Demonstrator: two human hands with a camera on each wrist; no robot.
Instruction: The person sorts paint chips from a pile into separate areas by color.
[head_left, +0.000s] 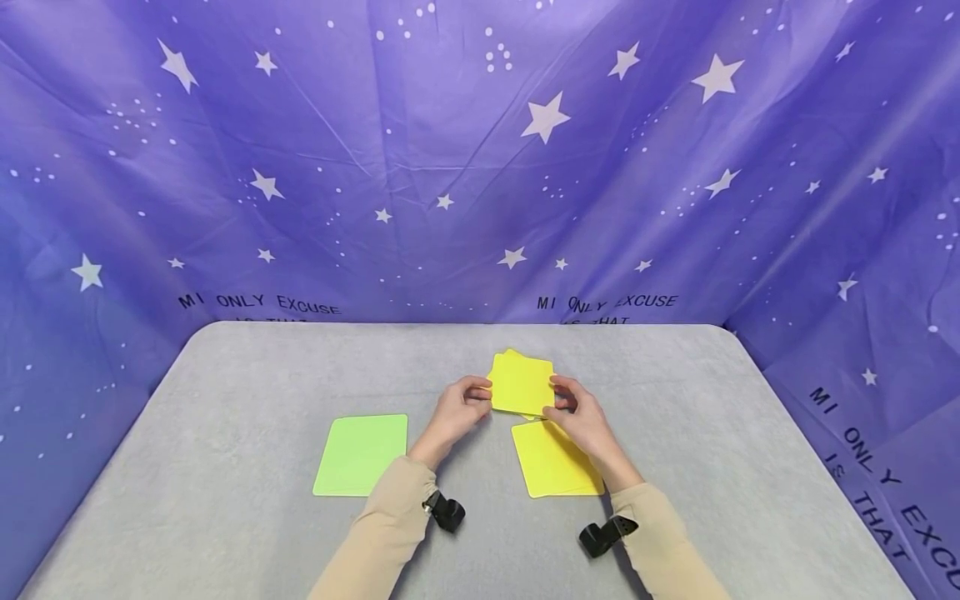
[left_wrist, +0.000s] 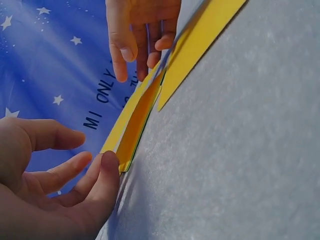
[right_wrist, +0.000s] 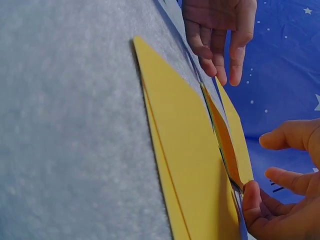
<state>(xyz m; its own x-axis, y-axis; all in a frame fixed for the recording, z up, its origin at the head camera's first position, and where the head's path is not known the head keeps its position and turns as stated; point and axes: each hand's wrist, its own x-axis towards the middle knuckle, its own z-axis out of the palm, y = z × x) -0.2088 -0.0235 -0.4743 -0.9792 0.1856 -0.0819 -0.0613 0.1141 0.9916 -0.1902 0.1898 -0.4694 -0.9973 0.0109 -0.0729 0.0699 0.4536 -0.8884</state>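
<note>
A yellow square card (head_left: 522,383) is held at its two sides over other yellow cards (head_left: 511,353), whose corners stick out behind and below it. My left hand (head_left: 459,410) grips its left edge, thumb at the near corner. At the right edge, my right hand (head_left: 583,423) holds it the same way. In both wrist views a shaded gap shows between the raised card (left_wrist: 120,127) and the cards underneath. Closer to me lie more yellow cards (head_left: 555,462), slightly fanned, partly covered by my right hand and wrist.
Light green square cards (head_left: 362,454) lie to the left of my left forearm on the grey table (head_left: 247,400). A purple curtain with white stars (head_left: 450,125) hangs behind the table's far edge and around its sides.
</note>
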